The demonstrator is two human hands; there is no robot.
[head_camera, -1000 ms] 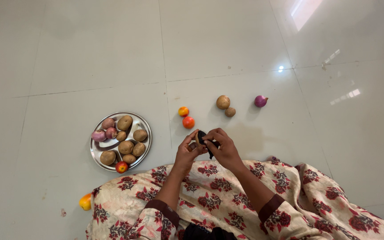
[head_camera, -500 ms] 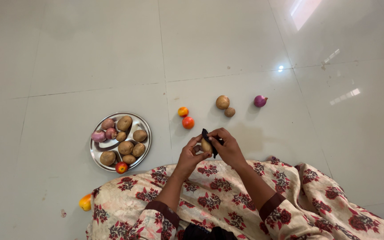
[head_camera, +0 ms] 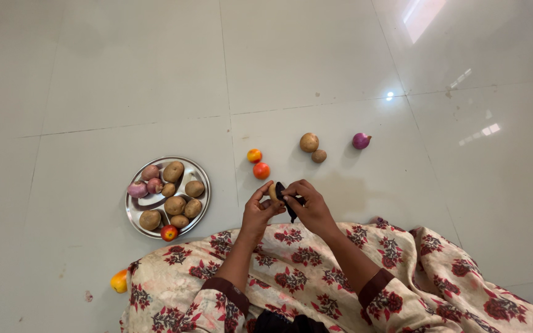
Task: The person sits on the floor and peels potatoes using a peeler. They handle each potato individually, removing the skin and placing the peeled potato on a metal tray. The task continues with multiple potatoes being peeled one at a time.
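Black-handled peeler [head_camera: 285,198] is riding back up to the top of the small potato [head_camera: 272,193], where half a second ago it was lying lower along the side, so I am judging one stroke finished and another being set up. I am pinching the potato in my left hand [head_camera: 258,213], fingers closed round it, and my right hand [head_camera: 311,206] is closed on the peeler, both above the tiled floor [head_camera: 340,61] just ahead of my lap, nearer me than the two tomatoes [head_camera: 258,163].
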